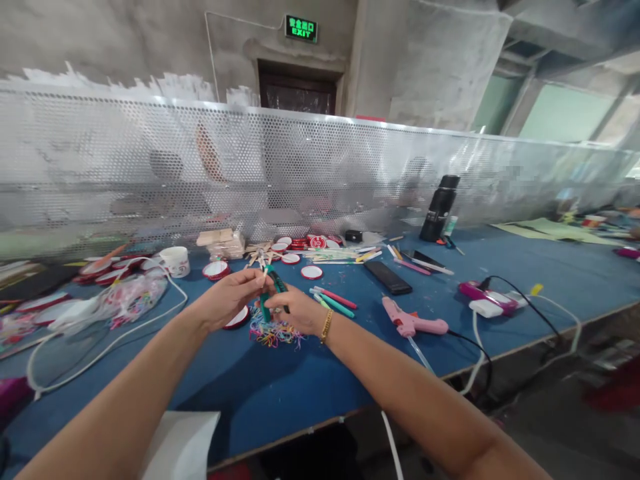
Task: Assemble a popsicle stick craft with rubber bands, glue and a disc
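Note:
My right hand (295,310) is closed around green-and-black-handled pliers (265,305), their head pointing up and away from me. Close against it, my left hand (240,293) pinches a thin, pale piece, possibly a wooden stick (265,273), at the pliers' jaws. Fingers partly hide where the two meet. Below the hands lies a tangle of multicoloured yarn (275,335). A red-rimmed white lid (237,318) is partly covered by my left hand. Colored marker pens (336,298) rest just right of my right hand.
A pink glue gun (410,322) with a cord lies to the right, near a black phone (387,277). Further back stand a black bottle (440,209) and a white cup (175,261). White cables (150,331) cross the left side. A perforated metal screen (310,173) borders the table.

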A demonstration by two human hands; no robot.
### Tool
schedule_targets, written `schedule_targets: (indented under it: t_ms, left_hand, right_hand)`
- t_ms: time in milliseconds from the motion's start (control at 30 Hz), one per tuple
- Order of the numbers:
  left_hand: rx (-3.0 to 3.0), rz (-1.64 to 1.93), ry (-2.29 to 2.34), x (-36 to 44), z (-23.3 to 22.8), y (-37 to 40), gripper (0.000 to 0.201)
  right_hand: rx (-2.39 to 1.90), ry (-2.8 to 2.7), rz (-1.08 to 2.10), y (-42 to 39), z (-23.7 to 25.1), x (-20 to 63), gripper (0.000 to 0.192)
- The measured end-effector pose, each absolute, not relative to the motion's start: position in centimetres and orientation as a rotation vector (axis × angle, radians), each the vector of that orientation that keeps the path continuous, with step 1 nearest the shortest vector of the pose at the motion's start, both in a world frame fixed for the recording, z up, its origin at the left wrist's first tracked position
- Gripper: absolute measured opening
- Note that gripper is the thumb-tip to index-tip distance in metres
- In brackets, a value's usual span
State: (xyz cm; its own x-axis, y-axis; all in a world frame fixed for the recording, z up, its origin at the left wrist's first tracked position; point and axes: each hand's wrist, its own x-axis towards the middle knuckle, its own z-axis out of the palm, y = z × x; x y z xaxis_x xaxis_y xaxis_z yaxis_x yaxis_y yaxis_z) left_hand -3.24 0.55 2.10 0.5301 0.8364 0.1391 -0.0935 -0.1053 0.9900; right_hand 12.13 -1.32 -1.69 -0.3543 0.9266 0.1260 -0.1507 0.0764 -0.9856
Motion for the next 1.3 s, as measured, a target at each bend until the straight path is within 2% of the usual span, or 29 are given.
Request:
schedule_targets:
  t_ms: [100, 167, 300, 400, 467, 767, 1300]
  left_hand:
    - [1.557, 0.819, 0.698, -3.2, 2.3, 0.0, 0.027]
    - [1.608, 0.846, 0.727, -3.3, 2.5, -0.1, 0.030]
    - [1.791, 1.127, 1.011, -4.4, 3.5, 0.5, 0.031]
    - [1.808, 1.141, 1.174, -5.2, 4.1, 0.9, 0.034]
    - [1.813, 1.132, 1.195, -5.4, 4.3, 0.9, 0.033]
    - [1.916, 1.114, 1.228, -5.0, 4.2, 0.4, 0.022]
    - [2.177, 1.021, 1.410, -5.2, 4.2, 0.3, 0.032]
  right_hand:
    - [-0.784, -1.228, 1.721, -2.0, -1.4, 12.5, 0.036]
    - [-0.784, -1.237, 1.656, -2.1, -1.5, 12.6, 0.032]
    - [-0.834, -1.540, 1.097, -1.5, -1.7, 13.4, 0.020]
    - [-0.919, -1.789, 0.613, -1.3, -1.7, 14.5, 0.023]
    - [-0.955, -1.892, 0.471, -1.5, -1.6, 15.0, 0.025]
    - [-1.036, -2.006, 0.573, -2.3, -1.4, 14.6, 0.026]
    - [-1.065, -2.012, 0.723, -2.7, -1.2, 14.0, 0.026]
